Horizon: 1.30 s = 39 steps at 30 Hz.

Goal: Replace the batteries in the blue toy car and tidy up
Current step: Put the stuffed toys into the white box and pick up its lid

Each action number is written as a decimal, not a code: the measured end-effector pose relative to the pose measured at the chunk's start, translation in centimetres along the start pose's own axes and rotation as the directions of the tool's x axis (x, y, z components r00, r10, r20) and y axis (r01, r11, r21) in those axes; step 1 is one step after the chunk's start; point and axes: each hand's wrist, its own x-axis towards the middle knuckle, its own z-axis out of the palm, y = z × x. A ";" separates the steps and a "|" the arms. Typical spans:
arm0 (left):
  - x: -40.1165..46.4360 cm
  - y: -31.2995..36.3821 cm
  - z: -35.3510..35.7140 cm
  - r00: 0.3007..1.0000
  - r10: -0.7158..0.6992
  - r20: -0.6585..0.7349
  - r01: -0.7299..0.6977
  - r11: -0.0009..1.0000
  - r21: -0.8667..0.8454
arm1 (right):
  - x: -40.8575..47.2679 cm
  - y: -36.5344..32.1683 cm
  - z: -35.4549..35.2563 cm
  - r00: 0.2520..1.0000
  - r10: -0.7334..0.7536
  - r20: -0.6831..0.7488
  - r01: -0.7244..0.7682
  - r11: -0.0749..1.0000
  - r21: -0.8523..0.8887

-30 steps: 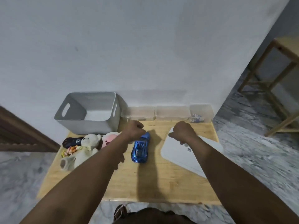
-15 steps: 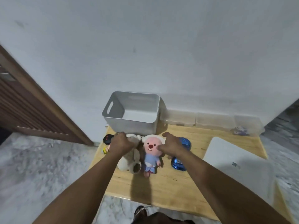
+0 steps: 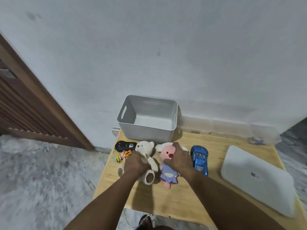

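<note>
The blue toy car [image 3: 199,159] lies on our wooden counter [image 3: 174,200], wheels down, just to the right of our right hand [image 3: 178,159] and not touched by it. Our right hand presses down on a pink plush doll [image 3: 167,171], its fingers [image 3: 177,146] curled over the doll's head and closed around it. Our left hand [image 3: 135,165] is closed around the middle of a cream teddy bear [image 3: 146,156] that lies just beside the pink doll, its feet toward us. Left of the bear, near the counter's edge, lie a black remote [image 3: 125,145] and a small colourful figure [image 3: 122,156], partly hidden by the left hand. Behind the toys a grey plastic bin [image 3: 147,131] stands open against the wall. To the right of it three clear boxes [image 3: 230,129] line the wall. A white lid [image 3: 259,180] lies flat on the right part of the counter, well apart from the car.
</note>
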 end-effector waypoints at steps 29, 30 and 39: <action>8.0 11.1 -19.2 0.851 0.357 -0.385 -0.457 0.865 -0.207 | 3.8 -14.9 -17.1 0.947 -0.141 -0.287 0.214 0.947 0.241; 8.5 11.3 -18.4 0.833 0.351 -0.427 -0.471 0.855 -0.217 | 4.0 -15.0 -16.4 0.937 -0.135 -0.323 0.222 0.943 0.248; 11.8 9.8 -12.6 0.888 0.305 -0.345 -0.385 0.903 -0.192 | 6.9 -13.4 -11.2 0.942 -0.105 -0.320 0.152 0.981 0.124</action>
